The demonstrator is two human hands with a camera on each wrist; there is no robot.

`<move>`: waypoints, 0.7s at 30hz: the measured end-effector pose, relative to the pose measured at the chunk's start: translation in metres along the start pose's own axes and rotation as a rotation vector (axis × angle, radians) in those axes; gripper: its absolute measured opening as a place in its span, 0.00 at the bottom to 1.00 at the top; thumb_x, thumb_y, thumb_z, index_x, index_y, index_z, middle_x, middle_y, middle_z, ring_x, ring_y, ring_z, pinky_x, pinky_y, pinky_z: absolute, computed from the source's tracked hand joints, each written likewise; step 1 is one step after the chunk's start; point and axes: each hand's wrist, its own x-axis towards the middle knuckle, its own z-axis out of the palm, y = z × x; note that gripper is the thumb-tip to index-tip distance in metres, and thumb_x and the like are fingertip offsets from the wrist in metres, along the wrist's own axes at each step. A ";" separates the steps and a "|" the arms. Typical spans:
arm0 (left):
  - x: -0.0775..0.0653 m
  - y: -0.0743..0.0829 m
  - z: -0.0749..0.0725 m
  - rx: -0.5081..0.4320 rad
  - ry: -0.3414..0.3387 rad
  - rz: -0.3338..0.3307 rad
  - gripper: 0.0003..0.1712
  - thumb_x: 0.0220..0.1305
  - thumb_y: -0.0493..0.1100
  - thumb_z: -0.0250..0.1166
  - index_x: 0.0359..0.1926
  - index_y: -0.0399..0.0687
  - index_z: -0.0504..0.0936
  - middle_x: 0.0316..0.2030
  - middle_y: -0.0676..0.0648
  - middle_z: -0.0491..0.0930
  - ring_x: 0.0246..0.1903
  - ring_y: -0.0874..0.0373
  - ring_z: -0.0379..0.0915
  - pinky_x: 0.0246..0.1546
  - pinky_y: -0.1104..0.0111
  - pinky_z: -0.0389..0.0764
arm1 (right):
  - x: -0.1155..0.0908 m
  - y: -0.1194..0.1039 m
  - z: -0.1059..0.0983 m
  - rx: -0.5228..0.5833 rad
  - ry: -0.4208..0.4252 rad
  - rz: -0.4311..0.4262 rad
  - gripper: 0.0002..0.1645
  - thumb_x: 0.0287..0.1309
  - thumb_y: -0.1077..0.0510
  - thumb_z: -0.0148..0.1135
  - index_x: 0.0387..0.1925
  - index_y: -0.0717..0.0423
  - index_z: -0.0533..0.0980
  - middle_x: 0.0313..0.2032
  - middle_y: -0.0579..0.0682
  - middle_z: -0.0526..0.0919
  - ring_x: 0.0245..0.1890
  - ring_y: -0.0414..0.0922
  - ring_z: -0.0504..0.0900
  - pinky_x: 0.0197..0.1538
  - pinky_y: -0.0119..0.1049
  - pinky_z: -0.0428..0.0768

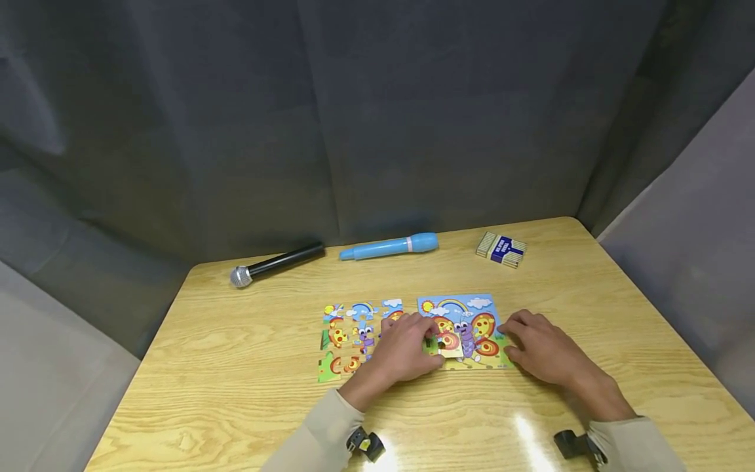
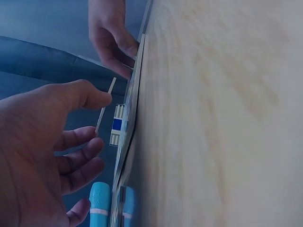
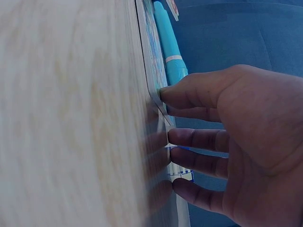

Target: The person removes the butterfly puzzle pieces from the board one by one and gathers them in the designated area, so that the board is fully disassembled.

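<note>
My left hand [image 1: 404, 351] pinches a puzzle piece [image 1: 451, 347] with a red and yellow wing pattern. In the left wrist view the puzzle piece [image 2: 99, 118] is edge-on between thumb and fingers, held above the surface. Beneath it lies a butterfly picture board [image 1: 485, 305] with a rainbow and sun, partly covered by the hand and piece. My right hand [image 1: 542, 351] rests at the board's right edge, its thumb and fingertips touching there, fingers spread. Left of the board lie several puzzle pieces [image 1: 328, 368] in loose rows, some hidden by the left hand.
Along the table's back are a black microphone [image 1: 286, 261] with a silver head, a blue microphone-shaped tube [image 1: 383, 248] and a bundle of sticks [image 1: 502, 249] with a blue label. A dark curtain [image 1: 330, 118] hangs behind the wooden table [image 1: 236, 393].
</note>
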 end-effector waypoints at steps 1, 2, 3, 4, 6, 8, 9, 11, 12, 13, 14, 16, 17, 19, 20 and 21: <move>-0.001 -0.001 0.000 -0.001 -0.002 -0.002 0.21 0.47 0.59 0.68 0.44 0.63 0.78 0.36 0.63 0.75 0.37 0.67 0.67 0.47 0.61 0.62 | 0.000 0.000 0.000 0.000 -0.001 0.001 0.22 0.56 0.54 0.65 0.52 0.56 0.79 0.52 0.58 0.76 0.52 0.58 0.75 0.54 0.59 0.72; -0.002 -0.003 -0.001 -0.003 -0.002 -0.003 0.22 0.47 0.59 0.68 0.44 0.63 0.78 0.36 0.62 0.75 0.37 0.68 0.67 0.46 0.61 0.62 | 0.000 0.000 0.000 0.001 -0.001 0.002 0.22 0.56 0.54 0.65 0.52 0.56 0.79 0.52 0.58 0.76 0.52 0.58 0.75 0.54 0.59 0.72; -0.003 -0.004 -0.002 -0.006 -0.003 -0.005 0.22 0.47 0.59 0.68 0.44 0.63 0.78 0.36 0.62 0.76 0.37 0.68 0.67 0.46 0.61 0.62 | 0.000 0.000 0.000 0.002 -0.002 0.001 0.22 0.56 0.54 0.65 0.52 0.56 0.79 0.52 0.58 0.76 0.52 0.57 0.75 0.54 0.59 0.72; -0.005 -0.006 -0.002 -0.005 -0.003 -0.006 0.22 0.47 0.59 0.68 0.44 0.63 0.78 0.37 0.61 0.76 0.38 0.68 0.68 0.46 0.61 0.62 | 0.000 0.000 0.000 0.002 -0.001 0.001 0.22 0.56 0.54 0.65 0.52 0.56 0.79 0.52 0.58 0.76 0.52 0.57 0.75 0.54 0.59 0.73; -0.008 -0.010 -0.004 -0.006 0.002 -0.008 0.21 0.47 0.59 0.68 0.44 0.63 0.78 0.36 0.61 0.76 0.38 0.67 0.68 0.44 0.62 0.61 | 0.000 0.001 0.000 0.001 0.000 -0.003 0.21 0.56 0.54 0.65 0.52 0.56 0.79 0.52 0.57 0.76 0.52 0.57 0.75 0.54 0.58 0.73; -0.011 -0.013 -0.006 -0.006 0.009 -0.011 0.21 0.47 0.58 0.68 0.43 0.63 0.79 0.36 0.61 0.76 0.38 0.67 0.68 0.43 0.62 0.61 | -0.001 0.001 0.001 0.001 0.004 -0.007 0.21 0.56 0.54 0.65 0.52 0.56 0.79 0.52 0.57 0.77 0.51 0.57 0.75 0.53 0.58 0.73; -0.013 -0.016 -0.006 -0.007 0.012 -0.012 0.20 0.46 0.58 0.68 0.43 0.63 0.79 0.36 0.61 0.76 0.38 0.67 0.68 0.43 0.62 0.60 | -0.001 0.001 0.000 0.001 0.006 -0.008 0.21 0.56 0.55 0.65 0.52 0.56 0.80 0.52 0.57 0.77 0.51 0.56 0.75 0.53 0.58 0.73; -0.016 -0.020 -0.008 -0.008 0.020 -0.016 0.20 0.46 0.57 0.68 0.42 0.63 0.79 0.36 0.61 0.76 0.38 0.67 0.68 0.42 0.63 0.60 | 0.000 0.001 0.000 -0.001 0.007 -0.012 0.21 0.56 0.55 0.65 0.52 0.56 0.80 0.52 0.57 0.77 0.51 0.57 0.75 0.53 0.58 0.73; -0.018 -0.022 -0.008 -0.008 0.023 -0.019 0.20 0.46 0.57 0.68 0.42 0.63 0.79 0.36 0.61 0.76 0.38 0.67 0.68 0.42 0.63 0.60 | 0.000 0.001 0.000 -0.001 0.008 -0.012 0.21 0.56 0.55 0.65 0.52 0.56 0.80 0.52 0.57 0.77 0.51 0.57 0.75 0.53 0.58 0.73; -0.019 -0.024 -0.009 -0.007 0.025 -0.022 0.20 0.46 0.57 0.68 0.42 0.63 0.79 0.35 0.61 0.76 0.38 0.67 0.68 0.42 0.63 0.60 | 0.000 0.001 0.000 -0.001 0.008 -0.013 0.21 0.56 0.55 0.65 0.52 0.56 0.80 0.52 0.57 0.77 0.51 0.57 0.75 0.53 0.58 0.73; -0.021 -0.027 -0.009 -0.008 0.027 -0.026 0.20 0.45 0.57 0.68 0.42 0.63 0.79 0.35 0.61 0.76 0.38 0.67 0.67 0.42 0.63 0.60 | 0.000 0.001 0.000 0.000 0.008 -0.013 0.21 0.56 0.55 0.65 0.52 0.56 0.79 0.52 0.57 0.76 0.51 0.57 0.75 0.53 0.58 0.73; -0.024 -0.031 -0.011 -0.005 0.027 -0.036 0.19 0.46 0.57 0.69 0.42 0.63 0.79 0.35 0.61 0.76 0.37 0.66 0.67 0.42 0.62 0.59 | 0.001 0.001 0.001 0.002 0.005 -0.014 0.21 0.56 0.54 0.65 0.52 0.56 0.79 0.52 0.57 0.76 0.51 0.57 0.75 0.53 0.58 0.73; -0.026 -0.033 -0.012 -0.005 0.026 -0.042 0.19 0.46 0.57 0.69 0.42 0.63 0.79 0.35 0.61 0.76 0.37 0.66 0.66 0.42 0.62 0.60 | 0.001 0.001 0.001 0.002 0.005 -0.013 0.21 0.56 0.54 0.65 0.52 0.56 0.79 0.52 0.57 0.76 0.51 0.57 0.75 0.53 0.58 0.73; -0.029 -0.037 -0.013 -0.003 0.022 -0.053 0.20 0.46 0.57 0.69 0.42 0.63 0.79 0.35 0.61 0.76 0.37 0.65 0.66 0.42 0.61 0.60 | 0.001 0.001 0.001 0.001 0.005 -0.011 0.21 0.56 0.54 0.65 0.52 0.56 0.79 0.51 0.57 0.76 0.51 0.57 0.75 0.53 0.58 0.73; -0.030 -0.038 -0.014 -0.005 0.020 -0.060 0.20 0.46 0.57 0.69 0.42 0.63 0.79 0.36 0.61 0.76 0.38 0.65 0.66 0.42 0.61 0.60 | 0.001 0.001 0.001 0.001 0.005 -0.010 0.21 0.56 0.54 0.65 0.52 0.56 0.79 0.51 0.57 0.76 0.51 0.57 0.75 0.53 0.58 0.73; -0.032 -0.040 -0.015 -0.004 0.017 -0.066 0.20 0.47 0.58 0.69 0.42 0.63 0.79 0.36 0.61 0.76 0.38 0.65 0.67 0.42 0.60 0.60 | 0.001 0.001 0.001 0.000 0.005 -0.010 0.21 0.56 0.54 0.65 0.52 0.56 0.79 0.51 0.57 0.76 0.51 0.57 0.75 0.53 0.58 0.73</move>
